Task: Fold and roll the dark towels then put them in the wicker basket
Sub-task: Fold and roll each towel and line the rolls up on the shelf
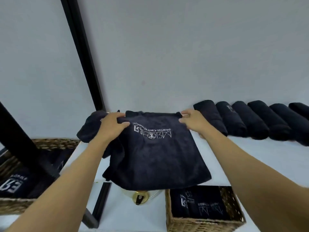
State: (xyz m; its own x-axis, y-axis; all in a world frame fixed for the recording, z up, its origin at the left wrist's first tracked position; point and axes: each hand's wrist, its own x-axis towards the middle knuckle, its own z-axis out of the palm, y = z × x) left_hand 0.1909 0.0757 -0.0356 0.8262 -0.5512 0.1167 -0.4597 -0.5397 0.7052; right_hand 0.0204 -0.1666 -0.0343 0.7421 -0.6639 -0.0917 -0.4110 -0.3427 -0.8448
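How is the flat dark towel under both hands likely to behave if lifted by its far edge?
Probably floppy: the towel sags over the shelf front edge and bunches beside the left hand. Likely light, since the right hand pinches its corner with fingertips. Its plush pile should resist sliding.

The towel (pixel 155 153) is soft, matt dark cloth with pale stitched lettering. The basket (pixel 200 223) is rough woven wicker. The shelf (pixel 275 153) looks smooth and matt white; a round fitting (pixel 140 196) shines like brass.
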